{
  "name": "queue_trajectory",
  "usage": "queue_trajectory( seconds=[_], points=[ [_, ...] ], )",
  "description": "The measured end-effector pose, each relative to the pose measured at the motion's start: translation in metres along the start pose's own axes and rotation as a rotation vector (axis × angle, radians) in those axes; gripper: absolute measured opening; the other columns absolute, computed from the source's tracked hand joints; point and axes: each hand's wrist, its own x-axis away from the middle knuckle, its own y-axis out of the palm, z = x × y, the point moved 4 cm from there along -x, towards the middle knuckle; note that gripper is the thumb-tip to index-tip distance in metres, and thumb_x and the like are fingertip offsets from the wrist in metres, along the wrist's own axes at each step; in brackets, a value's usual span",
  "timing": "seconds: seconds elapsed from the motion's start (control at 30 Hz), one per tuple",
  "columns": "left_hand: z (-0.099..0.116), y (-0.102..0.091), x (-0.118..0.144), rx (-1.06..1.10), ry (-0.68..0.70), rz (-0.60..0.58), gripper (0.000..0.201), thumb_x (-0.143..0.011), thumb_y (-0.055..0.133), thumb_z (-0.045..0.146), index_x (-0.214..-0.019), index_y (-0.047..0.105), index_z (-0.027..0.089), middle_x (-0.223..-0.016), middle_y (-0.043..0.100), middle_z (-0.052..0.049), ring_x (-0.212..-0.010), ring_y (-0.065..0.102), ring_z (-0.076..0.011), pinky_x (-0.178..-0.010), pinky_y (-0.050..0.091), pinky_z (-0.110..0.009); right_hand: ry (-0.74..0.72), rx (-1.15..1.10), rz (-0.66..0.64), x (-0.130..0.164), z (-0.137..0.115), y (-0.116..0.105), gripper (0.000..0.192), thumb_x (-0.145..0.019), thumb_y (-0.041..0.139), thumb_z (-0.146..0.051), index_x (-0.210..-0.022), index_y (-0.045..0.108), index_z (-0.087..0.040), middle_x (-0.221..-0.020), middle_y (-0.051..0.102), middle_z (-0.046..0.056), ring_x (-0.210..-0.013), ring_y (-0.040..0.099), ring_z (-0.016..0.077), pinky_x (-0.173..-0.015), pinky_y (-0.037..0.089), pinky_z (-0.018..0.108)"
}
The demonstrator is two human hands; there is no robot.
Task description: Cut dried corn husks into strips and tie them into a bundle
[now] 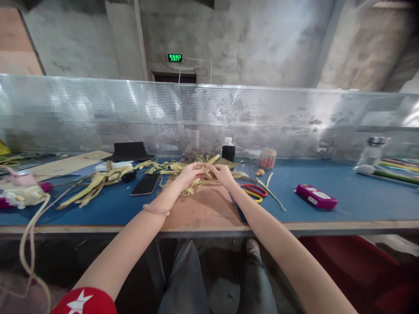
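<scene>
My left hand [190,175] and my right hand [222,175] meet over a pile of dried plant leaves [190,191] at the middle of the table. The fingers of both are closed on a pale dried plant strip [213,160], whose end sticks up between them. Their fingertips nearly touch, and the lower part of the strip is hidden by them. Under my wrists lies a brown board [205,210]. Just right of my right wrist are scissors [257,191] with red and yellow handles, their blades partly covered.
A black phone [145,184] and a bundle of dried stalks [94,185] lie to the left. Behind my hands stands a dark bottle [228,150]. Rightward are a clear jar [267,158], a purple packet [316,197] and a glass bottle [371,155]. A perforated metal screen [288,120] borders the back.
</scene>
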Motion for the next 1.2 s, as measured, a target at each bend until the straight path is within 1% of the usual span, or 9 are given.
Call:
queue_trajectory(
  seconds=[0.13,0.27,0.33,0.47,0.63,0.8,0.9,1.03,1.2],
  points=[
    [0.001,0.004,0.002,-0.001,0.015,-0.047,0.023,-0.070,0.075,0.021,-0.088,0.066,0.011,-0.083,0.069,-0.008,-0.072,0.065,-0.0134,-0.079,0.051,-0.030,0.003,-0.032,0.009,0.000,0.003,0.000,0.048,-0.084,0.042,-0.053,-0.052,0.049,-0.018,-0.047,0.049,-0.002,-0.045,0.042,0.0102,-0.048,0.034,0.022],
    [-0.001,0.004,0.002,-0.038,0.003,-0.065,0.032,-0.066,0.078,0.023,-0.094,0.064,0.011,-0.082,0.069,-0.007,-0.070,0.066,-0.0136,-0.076,0.051,-0.030,-0.003,-0.016,0.012,0.001,0.001,0.000,0.048,-0.085,0.043,-0.050,-0.050,0.048,-0.018,-0.047,0.050,-0.002,-0.046,0.044,0.0101,-0.050,0.034,0.022],
    [-0.002,0.002,0.001,-0.053,0.001,-0.042,0.035,-0.064,0.079,0.018,-0.094,0.063,0.011,-0.079,0.069,-0.007,-0.069,0.066,-0.0136,-0.075,0.051,-0.030,0.000,0.002,0.007,0.001,0.000,0.001,0.047,-0.085,0.043,-0.049,-0.052,0.050,-0.017,-0.048,0.052,-0.001,-0.046,0.046,0.0104,-0.050,0.035,0.022],
    [-0.004,-0.002,-0.001,-0.038,0.013,0.013,0.029,-0.064,0.077,0.013,-0.089,0.062,0.012,-0.075,0.069,-0.005,-0.066,0.065,-0.0133,-0.072,0.051,-0.029,0.000,0.072,0.004,0.002,-0.002,0.005,0.045,-0.085,0.043,-0.046,-0.052,0.052,-0.017,-0.046,0.052,-0.002,-0.045,0.046,0.0105,-0.050,0.035,0.022],
    [-0.004,-0.007,-0.003,-0.025,0.030,0.090,0.025,-0.064,0.076,0.011,-0.083,0.060,0.013,-0.075,0.068,-0.005,-0.064,0.064,-0.0129,-0.069,0.051,-0.028,-0.038,0.221,0.070,0.003,-0.004,0.006,0.039,-0.086,0.043,-0.039,-0.056,0.054,-0.018,-0.053,0.057,0.001,-0.051,0.050,0.0128,-0.055,0.036,0.024],
    [-0.002,-0.013,-0.005,-0.049,0.048,0.167,0.026,-0.063,0.076,0.010,-0.081,0.058,0.014,-0.072,0.066,-0.003,-0.062,0.063,-0.0113,-0.068,0.050,-0.027,-0.145,0.371,0.066,0.005,-0.007,0.008,0.017,-0.083,0.047,-0.023,-0.077,0.061,-0.018,-0.073,0.065,0.003,-0.065,0.057,0.0152,-0.063,0.041,0.024],
    [-0.002,-0.015,-0.005,-0.106,0.061,0.166,0.026,-0.063,0.076,0.013,-0.083,0.059,0.013,-0.072,0.066,-0.003,-0.060,0.062,-0.0115,-0.066,0.050,-0.027,-0.232,0.469,0.047,0.006,-0.011,0.008,0.020,-0.088,0.042,-0.021,-0.085,0.062,-0.018,-0.083,0.065,0.006,-0.077,0.057,0.0181,-0.071,0.042,0.027],
    [-0.001,-0.016,-0.004,-0.233,0.106,0.165,0.026,-0.058,0.077,0.012,-0.081,0.063,0.013,-0.067,0.065,-0.002,-0.059,0.060,-0.0131,-0.061,0.048,-0.027,-0.363,0.594,-0.005,0.006,-0.018,0.006,0.024,-0.092,0.041,-0.021,-0.089,0.064,-0.019,-0.097,0.061,0.011,-0.097,0.050,0.0238,-0.083,0.040,0.033],
    [0.005,-0.013,-0.002,-0.385,0.167,0.148,0.024,-0.053,0.077,0.009,-0.074,0.066,0.014,-0.062,0.063,-0.001,-0.059,0.056,-0.0139,-0.059,0.043,-0.026,-0.472,0.677,-0.070,0.003,-0.018,0.009,0.021,-0.089,0.045,-0.017,-0.093,0.066,-0.018,-0.103,0.057,0.012,-0.098,0.046,0.0256,-0.091,0.037,0.038]
  ],
)
